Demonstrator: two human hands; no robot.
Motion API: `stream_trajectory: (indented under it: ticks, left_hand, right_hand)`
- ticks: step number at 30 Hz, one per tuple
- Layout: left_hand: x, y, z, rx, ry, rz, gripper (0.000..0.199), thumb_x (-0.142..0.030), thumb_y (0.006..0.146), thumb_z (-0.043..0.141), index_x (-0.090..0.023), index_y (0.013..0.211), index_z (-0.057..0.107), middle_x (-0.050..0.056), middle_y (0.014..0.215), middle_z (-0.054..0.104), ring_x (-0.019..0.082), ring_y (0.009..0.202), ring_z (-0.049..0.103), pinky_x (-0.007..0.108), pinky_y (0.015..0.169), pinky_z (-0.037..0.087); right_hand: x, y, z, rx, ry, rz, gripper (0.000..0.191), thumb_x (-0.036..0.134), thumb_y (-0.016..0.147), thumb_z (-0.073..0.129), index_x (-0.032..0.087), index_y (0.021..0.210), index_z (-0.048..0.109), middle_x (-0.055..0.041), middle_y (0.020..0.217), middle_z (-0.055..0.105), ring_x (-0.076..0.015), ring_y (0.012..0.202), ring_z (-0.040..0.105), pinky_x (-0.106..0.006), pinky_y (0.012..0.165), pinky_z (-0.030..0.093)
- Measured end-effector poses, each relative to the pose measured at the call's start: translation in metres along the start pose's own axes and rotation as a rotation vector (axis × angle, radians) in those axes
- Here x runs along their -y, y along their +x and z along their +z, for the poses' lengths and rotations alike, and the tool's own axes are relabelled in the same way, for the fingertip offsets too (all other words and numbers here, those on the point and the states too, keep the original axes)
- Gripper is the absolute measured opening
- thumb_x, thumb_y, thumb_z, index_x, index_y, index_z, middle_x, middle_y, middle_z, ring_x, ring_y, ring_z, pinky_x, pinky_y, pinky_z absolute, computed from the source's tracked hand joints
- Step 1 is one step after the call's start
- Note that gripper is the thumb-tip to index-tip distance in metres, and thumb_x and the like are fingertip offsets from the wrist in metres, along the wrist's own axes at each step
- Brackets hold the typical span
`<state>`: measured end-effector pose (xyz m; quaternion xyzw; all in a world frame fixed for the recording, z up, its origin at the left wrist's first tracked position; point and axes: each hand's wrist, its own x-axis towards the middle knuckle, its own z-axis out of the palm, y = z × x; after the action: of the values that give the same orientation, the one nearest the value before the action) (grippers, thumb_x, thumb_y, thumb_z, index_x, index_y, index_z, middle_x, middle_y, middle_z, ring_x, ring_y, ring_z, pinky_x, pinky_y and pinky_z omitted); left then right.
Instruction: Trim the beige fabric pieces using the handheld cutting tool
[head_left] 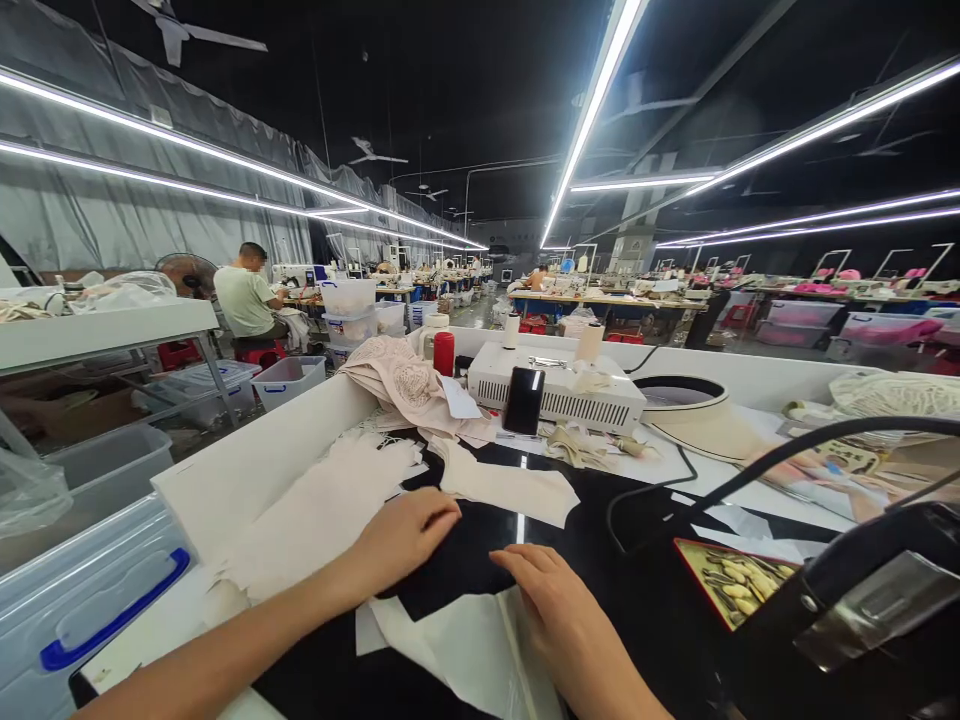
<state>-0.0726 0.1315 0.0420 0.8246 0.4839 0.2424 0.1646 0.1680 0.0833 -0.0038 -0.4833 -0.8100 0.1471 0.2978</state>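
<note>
My left hand (pixel 411 532) is over the black work surface (pixel 450 572), its thumb and fingers drawn together; whatever may be between them is hidden. A cream fabric piece (pixel 517 490) lies flat just beyond it. To its left spreads a heap of pale fabric pieces (pixel 322 505). My right hand (pixel 551 605) is open, fingers stretched forward and slightly bent. Its palm side is beside a whitish, translucent sheet (pixel 457 650) lying at the near edge; I cannot tell whether they touch.
A white vented box (pixel 559 390) stands at the back, a phone (pixel 523 400) leaning on it. Lace pieces (pixel 405 380) and a red thread spool (pixel 443 353) are left of it. A black machine arm (pixel 862 600) and a tray of seeds or nuts (pixel 735 580) occupy the right.
</note>
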Motion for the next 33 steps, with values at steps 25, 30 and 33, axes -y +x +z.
stream_trajectory:
  ticks: [25,30,33]
  left_hand:
    - [0.05,0.064,0.025,0.122,-0.157,-0.378,0.032,-0.041,0.104,0.069,-0.014,0.12,0.069,0.007,0.118,0.071,0.024,0.102,0.071,0.041,0.089,0.062]
    - [0.052,0.064,0.024,0.115,-0.146,-0.384,0.03,-0.042,0.105,0.068,-0.013,0.113,0.07,0.005,0.109,0.071,0.022,0.096,0.071,0.039,0.086,0.062]
    - [0.049,0.063,0.023,0.1,-0.097,-0.417,0.03,-0.042,0.104,0.068,-0.013,0.113,0.07,0.005,0.109,0.071,0.022,0.096,0.071,0.039,0.086,0.062]
  right_hand:
    - [-0.013,0.081,0.057,-0.254,0.22,0.147,0.042,0.005,0.094,0.046,0.019,0.116,0.078,-0.012,0.114,0.078,-0.0276,0.113,0.072,-0.042,0.103,0.056]
    - [-0.011,0.081,0.057,-0.261,0.229,0.142,0.043,0.006,0.092,0.046,0.019,0.116,0.078,-0.0122,0.113,0.077,-0.0282,0.112,0.072,-0.043,0.103,0.055]
    - [-0.01,0.082,0.058,-0.264,0.237,0.139,0.042,0.005,0.092,0.046,0.018,0.116,0.079,-0.0125,0.112,0.077,-0.0288,0.112,0.071,-0.043,0.104,0.054]
